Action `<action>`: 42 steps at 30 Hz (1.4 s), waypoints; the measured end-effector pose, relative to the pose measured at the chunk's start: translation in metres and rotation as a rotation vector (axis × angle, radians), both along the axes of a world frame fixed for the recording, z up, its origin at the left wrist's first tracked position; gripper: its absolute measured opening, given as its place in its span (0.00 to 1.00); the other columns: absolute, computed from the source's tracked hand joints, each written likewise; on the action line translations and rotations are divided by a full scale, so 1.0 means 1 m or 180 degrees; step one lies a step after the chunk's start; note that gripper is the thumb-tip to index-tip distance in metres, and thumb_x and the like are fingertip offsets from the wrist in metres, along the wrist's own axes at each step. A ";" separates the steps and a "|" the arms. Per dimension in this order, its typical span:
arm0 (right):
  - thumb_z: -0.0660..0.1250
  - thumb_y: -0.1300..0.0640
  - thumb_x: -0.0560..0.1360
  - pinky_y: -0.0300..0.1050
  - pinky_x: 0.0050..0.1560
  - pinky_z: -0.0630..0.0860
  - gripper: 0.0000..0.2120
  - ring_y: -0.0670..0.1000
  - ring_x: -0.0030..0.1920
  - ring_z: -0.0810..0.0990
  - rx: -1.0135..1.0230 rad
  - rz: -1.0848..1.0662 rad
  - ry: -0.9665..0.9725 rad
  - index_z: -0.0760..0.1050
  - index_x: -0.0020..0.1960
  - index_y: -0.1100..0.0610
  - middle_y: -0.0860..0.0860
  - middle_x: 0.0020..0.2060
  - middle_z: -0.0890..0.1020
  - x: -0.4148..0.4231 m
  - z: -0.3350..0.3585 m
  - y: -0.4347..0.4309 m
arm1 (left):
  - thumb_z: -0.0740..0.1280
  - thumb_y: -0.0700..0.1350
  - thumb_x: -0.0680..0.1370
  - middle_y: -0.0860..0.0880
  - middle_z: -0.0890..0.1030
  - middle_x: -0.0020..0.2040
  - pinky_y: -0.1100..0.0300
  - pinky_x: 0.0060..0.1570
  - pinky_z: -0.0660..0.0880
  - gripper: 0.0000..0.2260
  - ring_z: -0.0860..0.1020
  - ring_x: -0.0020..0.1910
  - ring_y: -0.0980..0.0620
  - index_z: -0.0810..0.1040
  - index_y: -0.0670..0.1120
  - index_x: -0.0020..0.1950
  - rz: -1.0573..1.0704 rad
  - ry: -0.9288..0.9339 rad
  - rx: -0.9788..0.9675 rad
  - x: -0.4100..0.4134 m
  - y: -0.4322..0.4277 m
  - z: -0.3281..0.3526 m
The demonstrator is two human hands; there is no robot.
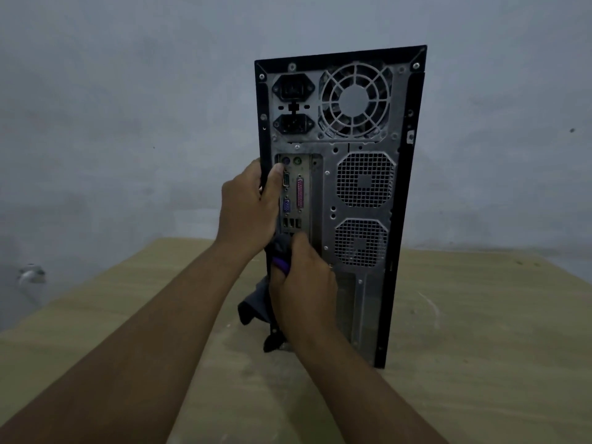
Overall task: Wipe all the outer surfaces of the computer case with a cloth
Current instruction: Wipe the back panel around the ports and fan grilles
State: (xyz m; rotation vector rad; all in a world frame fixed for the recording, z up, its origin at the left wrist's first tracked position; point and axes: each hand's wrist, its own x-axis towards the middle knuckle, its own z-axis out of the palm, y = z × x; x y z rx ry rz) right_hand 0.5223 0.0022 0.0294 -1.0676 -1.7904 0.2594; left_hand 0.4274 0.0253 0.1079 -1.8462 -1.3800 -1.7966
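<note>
The black computer case (pixel 362 193) stands upright on the wooden table (pixel 480 347), its grey metal rear panel with ports, fan grille and vents facing me. My left hand (pixel 246 209) grips the case's left rear edge at mid height, thumb lying on the port panel. My right hand (pixel 304 286) holds a dark grey cloth with a purple edge (pixel 282 251) bunched against the lower part of the port area. The rest of the cloth hangs down below the hand along the case's left edge.
A grey wall rises right behind the table. A small pale fixture (pixel 30 274) sits on the wall low at the left. The tabletop extends to the right and in front of the case.
</note>
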 end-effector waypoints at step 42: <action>0.62 0.55 0.80 0.49 0.44 0.75 0.08 0.54 0.47 0.80 -0.0493 0.0013 -0.1142 0.67 0.58 0.52 0.51 0.53 0.79 -0.002 -0.086 -0.001 | 0.62 0.46 0.84 0.62 0.80 0.43 0.70 0.38 0.72 0.10 0.79 0.41 0.65 0.79 0.45 0.62 -0.0177 0.0099 -0.0284 -0.025 -0.007 -0.030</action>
